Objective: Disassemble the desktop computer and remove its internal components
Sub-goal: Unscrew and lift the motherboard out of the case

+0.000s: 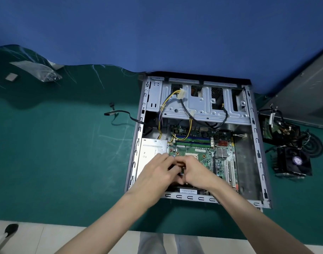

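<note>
An open desktop case (256,143) lies flat on the green mat, its green motherboard (203,151) exposed. My left hand (157,173) and my right hand (195,171) meet over the board's near left corner, fingers curled together around a small part that they hide. A silver power supply (149,149) sits at the case's left side, with yellow and black cables (166,105) running up to the metal drive cage (203,107).
A loose black cable (118,114) lies left of the case. A removed cooler with fan (292,162), a board and coiled cables lie to the right, near the grey side panel (303,88). A clear bag (41,70) lies far left. A brush (9,230) rests by the floor edge.
</note>
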Tool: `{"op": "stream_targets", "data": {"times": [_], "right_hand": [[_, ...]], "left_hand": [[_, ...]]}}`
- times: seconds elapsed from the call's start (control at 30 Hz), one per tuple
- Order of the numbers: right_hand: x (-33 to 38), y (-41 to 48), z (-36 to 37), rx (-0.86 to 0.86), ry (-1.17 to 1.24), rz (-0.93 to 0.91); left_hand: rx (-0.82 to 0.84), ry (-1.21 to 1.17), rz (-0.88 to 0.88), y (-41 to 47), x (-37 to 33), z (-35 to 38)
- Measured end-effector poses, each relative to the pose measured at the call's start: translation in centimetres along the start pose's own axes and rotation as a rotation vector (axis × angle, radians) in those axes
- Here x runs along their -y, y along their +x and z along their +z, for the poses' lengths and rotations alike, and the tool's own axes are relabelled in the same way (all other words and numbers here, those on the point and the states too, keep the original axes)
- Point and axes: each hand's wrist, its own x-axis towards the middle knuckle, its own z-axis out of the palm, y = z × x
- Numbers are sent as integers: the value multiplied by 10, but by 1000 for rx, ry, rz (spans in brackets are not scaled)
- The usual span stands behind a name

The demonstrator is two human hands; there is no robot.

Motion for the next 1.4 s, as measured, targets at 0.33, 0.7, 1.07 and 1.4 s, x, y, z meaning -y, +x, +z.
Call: {"op": "stream_targets", "data": {"times": [0.33, 0.7, 1.07, 1.4], "right_hand": [[-6, -2, -4, -11, -36, 10], [1, 0, -4, 23, -64, 17], [4, 1, -3, -16, 6, -26], [1, 5, -5, -49, -38, -55]], "left_hand": [[91, 22, -33, 7, 0, -8], [88, 49, -25, 14, -7, -21], [24, 4, -124, 18, 2, -15], [48, -1, -132, 20, 9, -16]]}}
